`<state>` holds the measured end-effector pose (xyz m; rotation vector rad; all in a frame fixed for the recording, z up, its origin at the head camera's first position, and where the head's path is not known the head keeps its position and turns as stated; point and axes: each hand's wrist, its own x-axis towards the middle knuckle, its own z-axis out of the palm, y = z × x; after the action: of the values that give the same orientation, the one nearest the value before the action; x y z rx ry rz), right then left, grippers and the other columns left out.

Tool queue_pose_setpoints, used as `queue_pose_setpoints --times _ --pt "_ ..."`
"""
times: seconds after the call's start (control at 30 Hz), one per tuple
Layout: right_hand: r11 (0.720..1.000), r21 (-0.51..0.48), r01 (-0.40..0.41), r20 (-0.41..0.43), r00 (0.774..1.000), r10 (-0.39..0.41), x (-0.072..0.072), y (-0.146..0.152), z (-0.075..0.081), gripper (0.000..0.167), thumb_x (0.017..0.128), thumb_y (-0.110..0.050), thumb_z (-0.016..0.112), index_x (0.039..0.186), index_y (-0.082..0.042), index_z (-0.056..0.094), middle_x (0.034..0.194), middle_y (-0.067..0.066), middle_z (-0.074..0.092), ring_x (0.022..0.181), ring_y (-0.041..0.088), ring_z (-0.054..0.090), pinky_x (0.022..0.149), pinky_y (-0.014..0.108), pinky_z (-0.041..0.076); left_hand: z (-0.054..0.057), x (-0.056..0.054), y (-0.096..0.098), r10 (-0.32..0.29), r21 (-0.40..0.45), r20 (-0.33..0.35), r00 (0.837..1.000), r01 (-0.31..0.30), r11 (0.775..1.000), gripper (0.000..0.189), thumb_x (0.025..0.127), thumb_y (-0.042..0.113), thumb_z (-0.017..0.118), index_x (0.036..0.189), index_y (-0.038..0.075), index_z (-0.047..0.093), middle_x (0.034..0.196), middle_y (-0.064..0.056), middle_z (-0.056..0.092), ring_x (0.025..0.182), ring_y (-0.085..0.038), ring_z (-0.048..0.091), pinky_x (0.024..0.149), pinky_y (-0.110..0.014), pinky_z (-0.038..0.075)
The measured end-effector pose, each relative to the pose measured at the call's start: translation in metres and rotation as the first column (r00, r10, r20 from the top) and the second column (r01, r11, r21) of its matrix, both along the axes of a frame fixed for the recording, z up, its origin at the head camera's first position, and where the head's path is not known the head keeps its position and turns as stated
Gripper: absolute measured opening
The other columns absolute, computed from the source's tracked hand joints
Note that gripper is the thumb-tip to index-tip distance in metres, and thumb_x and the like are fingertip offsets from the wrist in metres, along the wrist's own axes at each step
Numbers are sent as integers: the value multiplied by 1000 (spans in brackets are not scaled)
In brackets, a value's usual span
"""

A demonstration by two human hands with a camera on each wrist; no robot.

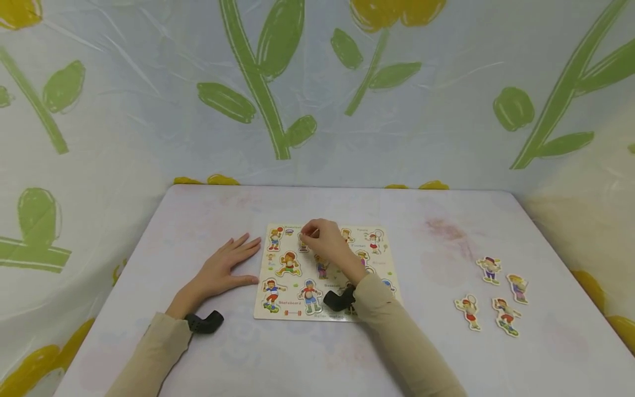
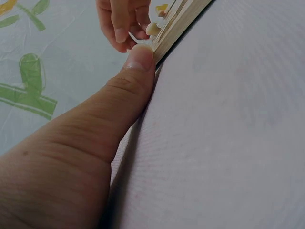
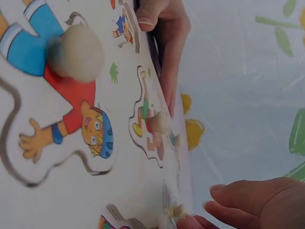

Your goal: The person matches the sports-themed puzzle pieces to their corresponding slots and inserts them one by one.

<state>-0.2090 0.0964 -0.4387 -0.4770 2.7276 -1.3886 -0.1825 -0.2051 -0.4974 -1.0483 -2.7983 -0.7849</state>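
A cream wooden peg puzzle board with sports figures lies on the table. My left hand is spread flat beside its left edge, fingers straight. In the left wrist view, the thumb presses against the board's side edge. My right hand reaches over the upper part of the board, thumb and fingers bent together, pinching a small puzzle piece in the top row. In the right wrist view, the right fingertips are at that piece's knob, partly hidden. A blue-helmeted figure piece with a round knob sits close by.
Several loose figure pieces lie right of the board, among them a tennis player and a skateboarder. Black devices are strapped at both wrists. A flowered sheet hangs behind the pale table.
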Motion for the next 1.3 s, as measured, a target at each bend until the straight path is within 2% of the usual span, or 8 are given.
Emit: queue_pose_setpoints --times 0.13,0.27,0.4,0.53,0.8,1.03,1.3 --pt "998 58 -15 -14 1000 16 2 11 13 14 96 -16 67 102 -5 72 95 8 68 81 21 65 64 30 55 0 0 1 0 5 5 1000 0 1000 86 83 54 75 151 10 44 156 -1 39 149 -30 22 120 -53 14" --pt "994 109 7 -53 999 -2 2 31 22 16 95 -17 67 104 -4 72 98 10 68 86 24 64 69 33 55 1 0 2 2 1 12 1000 -2 1000 86 83 53 74 151 11 43 157 -1 39 149 -30 22 121 -53 13" --pt "992 121 32 -87 996 -22 3 55 29 16 95 -16 67 103 -3 72 98 11 68 85 25 64 71 37 55 -1 0 2 3 6 11 1000 -3 1000 86 83 54 74 151 11 43 157 0 38 149 -30 22 121 -53 13" --pt "991 120 53 -119 992 -39 5 82 35 17 95 -15 67 103 -2 73 97 13 68 83 26 64 67 38 55 -3 -1 1 0 15 4 1000 -1 1000 86 83 54 75 151 11 43 157 -1 39 149 -30 22 121 -53 13" --pt "971 172 163 -192 973 -129 13 142 43 18 96 -16 66 104 -1 72 99 17 69 87 32 65 73 44 55 -2 -1 1 -1 15 -8 1000 1 1000 86 83 51 76 150 10 44 156 -2 39 149 -30 22 121 -53 13" --pt "941 210 265 -214 952 -220 27 182 44 21 96 -18 66 105 0 72 100 18 70 87 31 64 71 38 53 -4 -2 2 -16 24 -31 999 17 1000 84 83 51 75 149 8 46 155 -4 41 148 -33 24 119 -55 16" --pt "921 230 315 -268 930 -251 45 226 48 22 95 -20 68 104 -1 73 96 18 71 82 28 65 63 26 51 -4 -2 1 -5 20 0 1000 5 1000 85 83 53 75 151 10 44 157 0 38 149 -30 21 121 -53 12"
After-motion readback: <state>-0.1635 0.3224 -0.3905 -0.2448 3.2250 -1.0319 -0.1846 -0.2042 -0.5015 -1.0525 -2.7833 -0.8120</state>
